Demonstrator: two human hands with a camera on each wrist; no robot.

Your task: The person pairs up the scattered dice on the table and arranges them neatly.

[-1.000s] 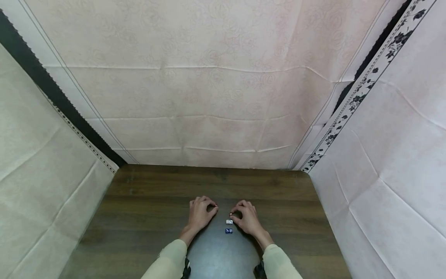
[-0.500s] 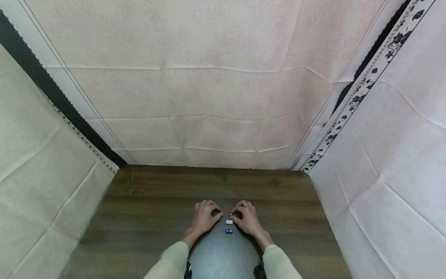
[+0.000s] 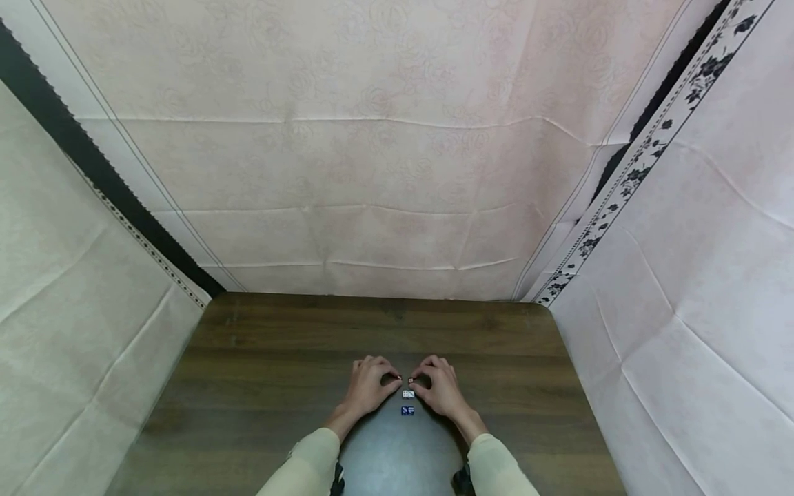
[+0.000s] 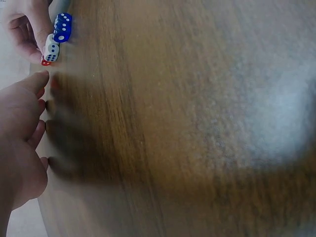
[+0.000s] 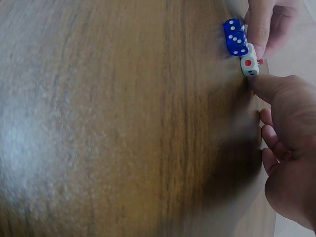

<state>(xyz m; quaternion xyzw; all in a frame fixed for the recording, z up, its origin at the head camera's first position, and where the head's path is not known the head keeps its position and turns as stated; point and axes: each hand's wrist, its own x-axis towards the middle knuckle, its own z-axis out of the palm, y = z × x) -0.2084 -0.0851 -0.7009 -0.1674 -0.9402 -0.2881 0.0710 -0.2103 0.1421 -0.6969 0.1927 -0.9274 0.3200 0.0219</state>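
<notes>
My left hand (image 3: 371, 387) pinches a small red die (image 5: 260, 61) between thumb and fingertips. Facing it across a narrow gap, my right hand (image 3: 439, 390) pinches another red die (image 3: 411, 380) near the table surface. Just in front of the fingertips sits a pair of white dice (image 3: 408, 394), side by side. Closer to me lies a pair of translucent blue dice (image 3: 407, 410) with white dots, also side by side. In the wrist views, fingers cover much of each red die.
The dice stand on a brown wood-grain table (image 3: 279, 331) with a glossy patch of light on it. Pale patterned cloth (image 3: 372, 172) hangs behind the table, and white cloth hangs at both sides.
My left hand has moved to the right with its red die, closing most of the gap to my right hand. The right hand and the white and blue dice have stayed put.
</notes>
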